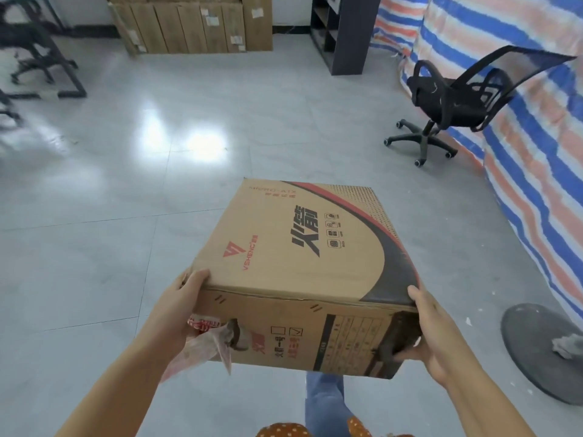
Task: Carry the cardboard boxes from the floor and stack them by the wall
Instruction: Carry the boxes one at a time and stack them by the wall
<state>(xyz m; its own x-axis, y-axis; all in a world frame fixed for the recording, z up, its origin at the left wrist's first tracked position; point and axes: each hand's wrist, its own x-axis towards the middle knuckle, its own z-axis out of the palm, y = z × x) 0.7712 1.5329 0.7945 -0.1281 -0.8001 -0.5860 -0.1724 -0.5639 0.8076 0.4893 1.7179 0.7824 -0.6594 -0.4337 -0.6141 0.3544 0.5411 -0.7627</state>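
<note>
A brown cardboard box (303,266) with red and black print is held off the floor in front of me. My left hand (176,307) grips its near left corner, where loose torn tape hangs down. My right hand (426,329) grips the near right corner, fingers curled under a dark handle cut-out. A row of tall flat cardboard boxes (192,25) leans against the far wall, straight ahead.
A black mesh office chair (454,105) stands to the right on the grey tile floor. A striped blue, orange and white tarp (533,159) covers the right side. A dark shelf unit (344,29) stands at the back. A round grey base (542,351) lies near right. Black desk frames (34,55) are at left.
</note>
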